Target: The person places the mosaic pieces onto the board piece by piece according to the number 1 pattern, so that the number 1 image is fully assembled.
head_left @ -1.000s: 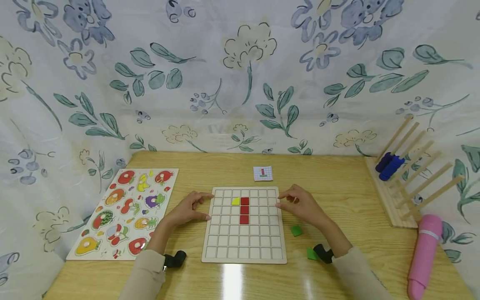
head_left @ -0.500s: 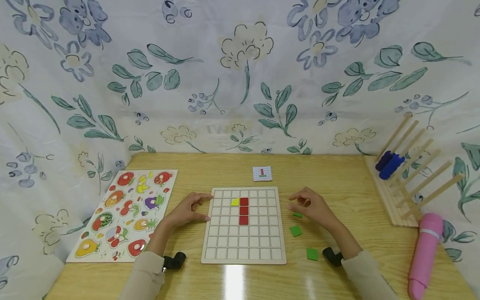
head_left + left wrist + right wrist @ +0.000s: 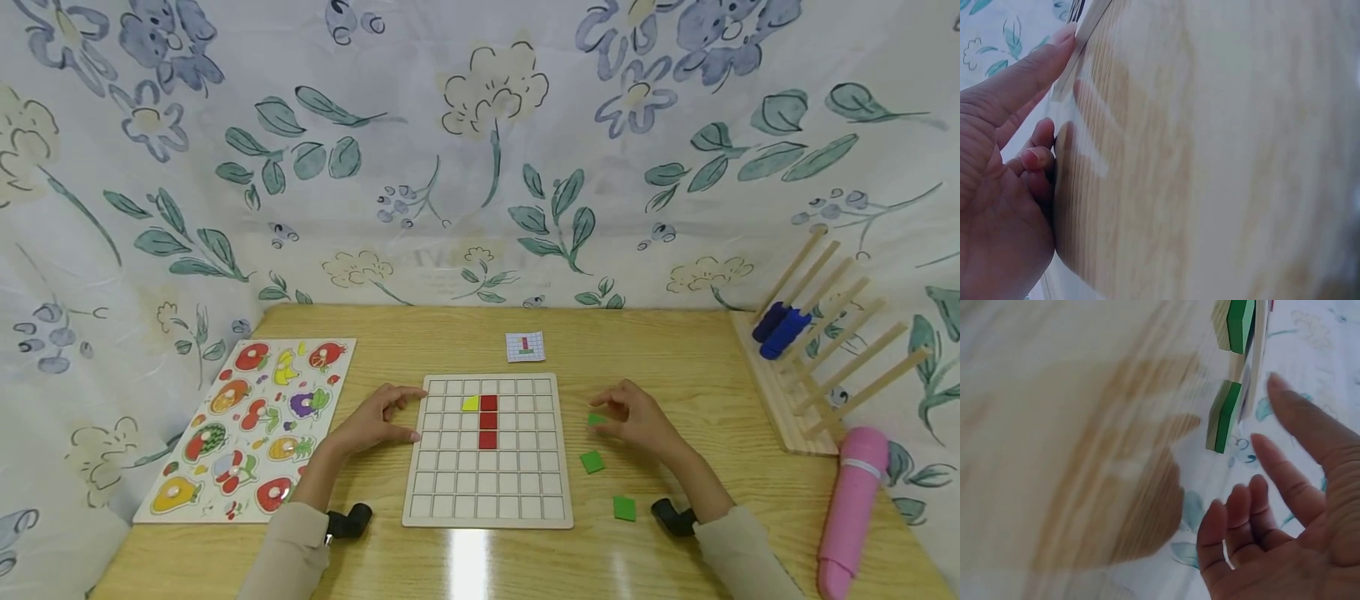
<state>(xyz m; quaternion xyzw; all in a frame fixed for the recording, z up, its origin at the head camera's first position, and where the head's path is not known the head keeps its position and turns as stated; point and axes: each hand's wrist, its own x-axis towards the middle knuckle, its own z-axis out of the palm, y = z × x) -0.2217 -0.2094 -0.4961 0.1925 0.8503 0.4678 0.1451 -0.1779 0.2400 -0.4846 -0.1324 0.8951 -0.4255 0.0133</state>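
A square wooden grid board lies on the table in the head view. Three red square tiles form a column in its cells, and a yellow piece with a curved edge sits left of the top one. My left hand touches the board's left edge with thumb and index finger. At the right, my right hand hovers over a green tile, thumb and index finger apart around it, holding nothing. Two more green tiles lie nearer me, one by the board and one lower.
A small printed card with a grid pattern lies behind the board. On the left is a fruit puzzle board. A wooden peg rack with blue pieces and a pink cylindrical case stand along the right side.
My right hand has left the board's right edge and moved right to the farthest green tile, uncovering the lowest green tile. The left hand has stayed at the board.
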